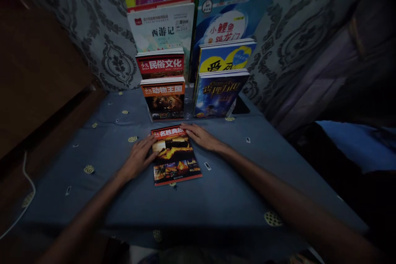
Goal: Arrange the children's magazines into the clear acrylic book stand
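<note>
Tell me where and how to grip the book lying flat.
Likely its two long side edges, left hand coming from the left, right hand from the right: the book lies flat, so its cover offers little to pinch, and the standing books are beyond its top edge.

“名胜典故” on flat-lying book (175,155), “动物王国” on lion-cover book (164,100), “西游记” on pale book (162,28)

Standing books (165,103) block the way beyond a flat-lying book (177,156), while the near tablecloth (198,208) offers open passage.
</note>
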The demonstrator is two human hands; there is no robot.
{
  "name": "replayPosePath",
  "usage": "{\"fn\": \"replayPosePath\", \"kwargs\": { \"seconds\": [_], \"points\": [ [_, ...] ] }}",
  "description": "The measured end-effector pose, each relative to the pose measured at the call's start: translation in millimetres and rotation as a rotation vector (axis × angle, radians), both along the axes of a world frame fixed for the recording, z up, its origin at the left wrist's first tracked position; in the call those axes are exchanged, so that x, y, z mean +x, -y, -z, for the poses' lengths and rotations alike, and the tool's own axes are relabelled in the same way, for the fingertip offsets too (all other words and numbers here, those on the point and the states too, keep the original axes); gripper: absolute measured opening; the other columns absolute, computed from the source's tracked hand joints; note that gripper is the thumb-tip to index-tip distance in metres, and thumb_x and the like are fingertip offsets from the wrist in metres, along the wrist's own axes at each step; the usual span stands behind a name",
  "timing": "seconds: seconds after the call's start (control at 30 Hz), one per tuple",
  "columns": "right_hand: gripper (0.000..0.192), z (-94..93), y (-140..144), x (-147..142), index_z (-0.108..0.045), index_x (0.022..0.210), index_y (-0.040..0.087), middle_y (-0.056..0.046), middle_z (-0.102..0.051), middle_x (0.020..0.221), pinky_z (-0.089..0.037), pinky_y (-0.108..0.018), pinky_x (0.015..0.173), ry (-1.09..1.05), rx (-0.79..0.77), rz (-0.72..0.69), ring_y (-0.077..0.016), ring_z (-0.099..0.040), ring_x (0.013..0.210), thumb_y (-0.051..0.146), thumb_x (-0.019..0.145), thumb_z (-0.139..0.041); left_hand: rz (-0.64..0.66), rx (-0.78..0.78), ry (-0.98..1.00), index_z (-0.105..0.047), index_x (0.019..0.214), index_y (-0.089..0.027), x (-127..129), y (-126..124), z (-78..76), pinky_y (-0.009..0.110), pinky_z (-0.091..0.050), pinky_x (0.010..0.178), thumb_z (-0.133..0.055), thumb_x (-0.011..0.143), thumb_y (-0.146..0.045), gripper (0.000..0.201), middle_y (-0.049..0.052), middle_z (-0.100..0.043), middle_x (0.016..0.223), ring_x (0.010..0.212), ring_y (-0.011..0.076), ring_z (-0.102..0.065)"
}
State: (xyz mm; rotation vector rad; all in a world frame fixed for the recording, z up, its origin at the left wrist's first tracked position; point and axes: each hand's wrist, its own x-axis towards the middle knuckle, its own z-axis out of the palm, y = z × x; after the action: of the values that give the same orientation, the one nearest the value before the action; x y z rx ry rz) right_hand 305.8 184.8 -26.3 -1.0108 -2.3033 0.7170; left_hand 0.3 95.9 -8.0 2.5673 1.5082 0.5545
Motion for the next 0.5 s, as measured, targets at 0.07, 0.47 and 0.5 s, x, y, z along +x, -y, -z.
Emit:
{"fn": "replayPosePath", "kwargs": {
  "seconds": [0.07,0.47,0.5],
  "points": [
    [0.047,0.5,1.0,-1.0,-0.053,0.143,0.026,-0.008,-0.054,0.15,-0.028,-0.055,0.121,-0.005,0.007,-0.001,-0.0241,-0.046,0.142,0.041,0.104,-0.031,-0.038,-0.01,-0.017,-0.051,0.141,-0.015,-1.6,-13.2,-1.3,0.053,-0.039,0.115,-0.044,0.1,-0.043,0.05,0.016,-0.049,0.152,0.143,0.0286,-0.044],
    [0.049,7.2,-1.9,-0.8,-0.054,0.142,0.024,-0.01,-0.058,0.145,-0.039,-0.053,0.116,-0.067,0.049,0.054,-0.0247,-0.052,0.136,0.045,0.104,-0.031,0.105,0.009,-0.103,-0.057,0.137,-0.016,36.0,-28.7,-12.9,0.052,-0.04,0.115,-0.047,0.099,-0.035,0.044,0.014,-0.057,0.145,0.138,0.0275,-0.051],
    [0.051,7.2,-2.2,-0.6,-0.053,0.142,0.023,-0.01,-0.058,0.145,-0.039,-0.052,0.116,-0.072,0.04,0.053,-0.0246,-0.052,0.136,0.047,0.104,-0.03,0.123,0.001,-0.113,-0.056,0.138,-0.015,44.1,-34.6,-13.6,0.052,-0.039,0.115,-0.046,0.099,-0.033,0.044,0.014,-0.056,0.146,0.139,0.0272,-0.05]
  ]
}}
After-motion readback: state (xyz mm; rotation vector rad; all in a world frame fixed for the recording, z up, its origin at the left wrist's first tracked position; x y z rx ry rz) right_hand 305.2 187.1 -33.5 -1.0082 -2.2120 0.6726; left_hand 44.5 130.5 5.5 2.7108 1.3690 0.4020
